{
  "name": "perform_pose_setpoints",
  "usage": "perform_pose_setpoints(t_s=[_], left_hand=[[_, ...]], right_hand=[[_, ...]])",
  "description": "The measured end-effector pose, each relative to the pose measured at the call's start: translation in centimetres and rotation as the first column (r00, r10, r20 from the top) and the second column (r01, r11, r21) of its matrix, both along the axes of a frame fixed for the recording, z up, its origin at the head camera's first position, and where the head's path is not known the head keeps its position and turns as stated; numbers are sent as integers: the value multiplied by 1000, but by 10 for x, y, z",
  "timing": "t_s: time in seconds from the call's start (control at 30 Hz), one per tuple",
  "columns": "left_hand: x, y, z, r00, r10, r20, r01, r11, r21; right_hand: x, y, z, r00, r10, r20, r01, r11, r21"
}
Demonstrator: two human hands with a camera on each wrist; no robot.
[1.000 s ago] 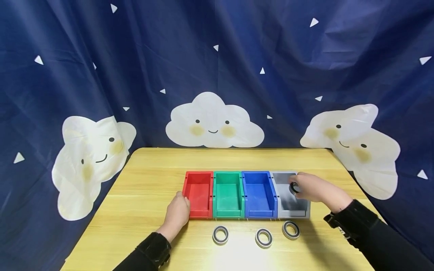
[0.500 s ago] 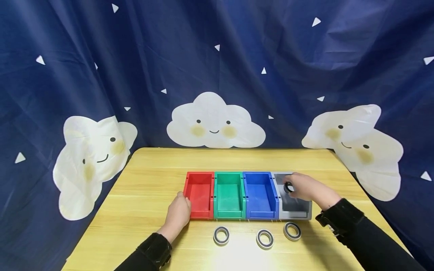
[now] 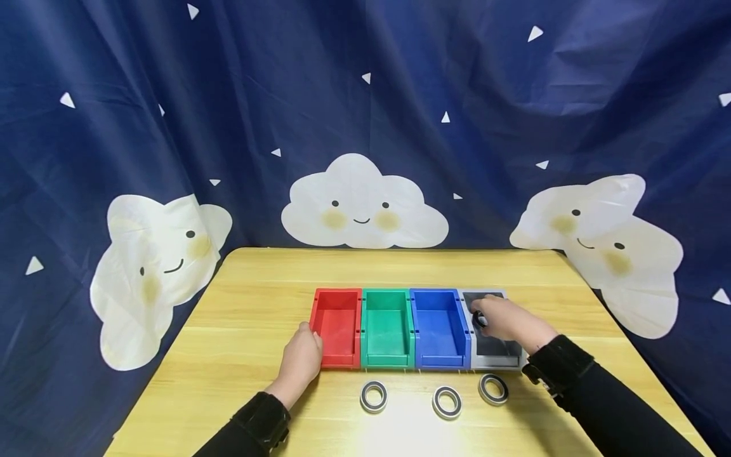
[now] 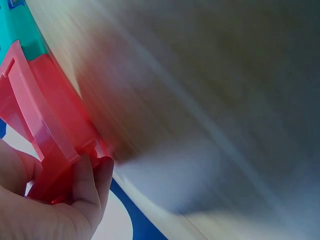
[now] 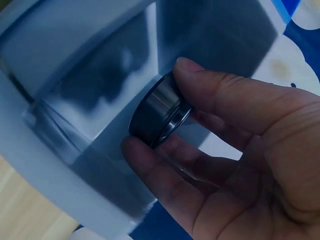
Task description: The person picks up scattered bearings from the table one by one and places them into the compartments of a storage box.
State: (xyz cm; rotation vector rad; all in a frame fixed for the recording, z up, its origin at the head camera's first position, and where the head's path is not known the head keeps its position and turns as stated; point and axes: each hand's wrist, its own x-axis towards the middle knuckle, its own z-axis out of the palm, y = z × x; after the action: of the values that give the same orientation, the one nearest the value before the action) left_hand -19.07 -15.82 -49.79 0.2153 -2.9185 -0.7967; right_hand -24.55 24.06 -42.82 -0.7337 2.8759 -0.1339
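My left hand (image 3: 301, 357) grips the left side of the red bin (image 3: 337, 327); in the left wrist view its thumb and fingers are curled around the red wall (image 4: 47, 125). My right hand (image 3: 504, 317) is over the grey bin (image 3: 495, 362) at the right end of the row. Between its thumb and fingertips it pinches a metal ball bearing (image 5: 159, 107), tilted, inside the bin's opening. Whether the bearing touches the bin cannot be told. Three more bearings lie flat in front of the bins: a left one (image 3: 374, 397), a middle one (image 3: 447, 402) and a right one (image 3: 493, 389).
Between the red and grey bins stand a green bin (image 3: 388, 325) and a blue bin (image 3: 438, 327), side by side in one row. The wooden table (image 3: 240, 317) ends at a dark blue curtain (image 3: 365, 114) with white clouds.
My right hand has moved left with the bearing, toward the left side of the grey bin. The left hand stays on the red bin, and the three bearings on the table lie still.
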Motion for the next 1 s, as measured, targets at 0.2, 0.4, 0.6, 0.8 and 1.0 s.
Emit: perform_pose_setpoints(t_s=[0.2, 0.4, 0.6, 0.8, 1.0], left_hand=[[1, -1, 0, 1000, 11, 9, -11, 1000, -6], [2, 0, 1, 1000, -1, 3, 1, 1000, -7], [1, -1, 1, 1000, -3, -2, 3, 1000, -8], [1, -1, 2, 1000, -13, -13, 13, 1000, -12], [1, 0, 1, 1000, -19, -19, 19, 1000, -10]], right_hand=[[-4, -3, -9, 996, -57, 64, 56, 998, 6], [-7, -5, -17, 994, -88, 68, 87, 996, 15], [-7, -6, -24, 996, -80, 37, 80, 997, 6], [-5, -7, -28, 999, -48, -12, 48, 999, -2], [-6, -6, -31, 999, -41, -33, 41, 999, -15]])
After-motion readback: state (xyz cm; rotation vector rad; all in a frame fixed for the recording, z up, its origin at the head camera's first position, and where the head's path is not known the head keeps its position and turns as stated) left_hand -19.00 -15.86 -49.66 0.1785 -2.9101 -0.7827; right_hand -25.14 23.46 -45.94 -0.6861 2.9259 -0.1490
